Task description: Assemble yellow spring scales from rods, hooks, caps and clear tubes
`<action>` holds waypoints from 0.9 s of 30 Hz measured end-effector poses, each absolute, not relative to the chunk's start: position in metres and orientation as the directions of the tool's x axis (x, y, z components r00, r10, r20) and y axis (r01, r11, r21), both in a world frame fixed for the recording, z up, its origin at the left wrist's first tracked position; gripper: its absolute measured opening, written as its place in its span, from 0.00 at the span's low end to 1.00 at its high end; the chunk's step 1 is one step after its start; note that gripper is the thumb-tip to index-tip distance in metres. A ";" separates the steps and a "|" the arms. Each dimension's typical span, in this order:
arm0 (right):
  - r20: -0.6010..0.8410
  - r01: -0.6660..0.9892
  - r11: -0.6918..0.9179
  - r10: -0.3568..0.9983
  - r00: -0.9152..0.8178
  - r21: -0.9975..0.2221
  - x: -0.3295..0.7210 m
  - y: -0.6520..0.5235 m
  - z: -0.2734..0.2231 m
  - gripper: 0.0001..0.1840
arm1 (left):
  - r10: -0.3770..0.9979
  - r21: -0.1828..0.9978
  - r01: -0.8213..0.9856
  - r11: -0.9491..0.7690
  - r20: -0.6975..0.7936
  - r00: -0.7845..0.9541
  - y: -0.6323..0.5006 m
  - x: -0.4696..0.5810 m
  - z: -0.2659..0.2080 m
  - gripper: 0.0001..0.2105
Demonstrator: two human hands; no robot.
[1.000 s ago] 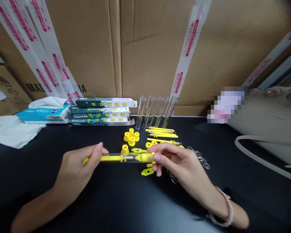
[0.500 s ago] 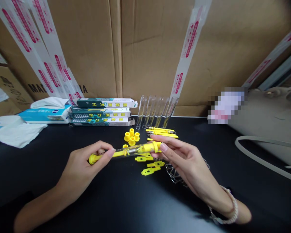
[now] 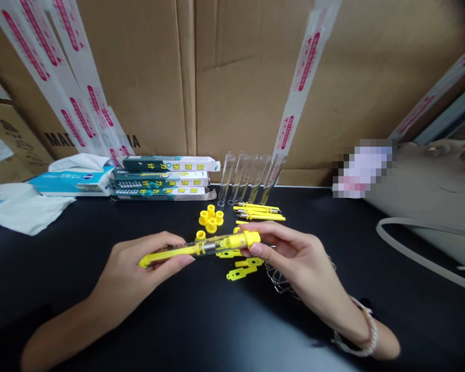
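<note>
A tubular spring scale (image 3: 186, 251), a clear tube with yellow parts inside, lies nearly level between my hands above the table. My left hand (image 3: 135, 276) is closed around the tube's left part, thumb in front. With thumb and fingers my right hand (image 3: 300, 263) grips the yellow cap (image 3: 251, 238) at the right end, which sits in the tube. Below and behind the scale lie several flat yellow tabs with holes (image 3: 242, 273). Several yellow end caps (image 3: 211, 225) stand just beyond it. Metal wire hooks (image 3: 281, 281) are partly hidden by my right hand.
Several clear tubes (image 3: 251, 178) stand upright at the back, with yellow rods bearing springs (image 3: 263, 214) before them. Stacked spring scale boxes (image 3: 160, 179) and a tissue pack (image 3: 73, 183) are at the back left. A grey bag (image 3: 422, 191) stands on the right.
The spring scale has turned slightly in my hands, and its right end has come a little lower. My left thumb has slid right and down along the tube; my right fingers have shifted on the cap.
</note>
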State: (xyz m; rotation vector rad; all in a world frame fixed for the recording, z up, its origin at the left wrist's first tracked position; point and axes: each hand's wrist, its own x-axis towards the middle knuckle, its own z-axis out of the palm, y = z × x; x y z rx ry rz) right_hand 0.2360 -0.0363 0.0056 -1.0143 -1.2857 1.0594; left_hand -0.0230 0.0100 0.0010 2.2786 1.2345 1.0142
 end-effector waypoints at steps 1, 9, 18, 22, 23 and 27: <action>0.244 -0.003 0.244 0.970 -0.002 -0.970 0.236 -0.036 0.005 0.11 | 0.826 0.593 0.576 -0.563 0.427 0.369 0.009 -0.023 0.001 0.10; 0.439 0.273 0.421 0.899 0.002 -0.865 0.239 -0.040 0.001 0.09 | 0.782 0.565 0.541 -0.623 0.451 0.430 0.006 -0.027 -0.002 0.09; 0.358 0.187 0.354 0.933 -0.009 -0.917 0.235 -0.037 0.000 0.11 | 0.775 0.552 0.544 -0.632 0.444 0.450 0.006 -0.024 0.002 0.14; 0.372 0.193 0.365 0.928 0.001 -0.911 0.235 -0.038 0.001 0.11 | 0.750 0.523 0.541 -0.658 0.517 0.412 0.008 -0.025 -0.005 0.11; 0.373 0.187 0.366 0.928 0.003 -0.912 0.235 -0.038 0.001 0.11 | 0.739 0.510 0.541 -0.669 0.530 0.414 0.008 -0.026 -0.006 0.10; 0.369 0.154 0.362 0.929 0.019 -0.919 0.235 -0.039 0.003 0.10 | 0.679 0.412 0.558 -0.721 0.580 0.450 0.006 -0.024 -0.003 0.11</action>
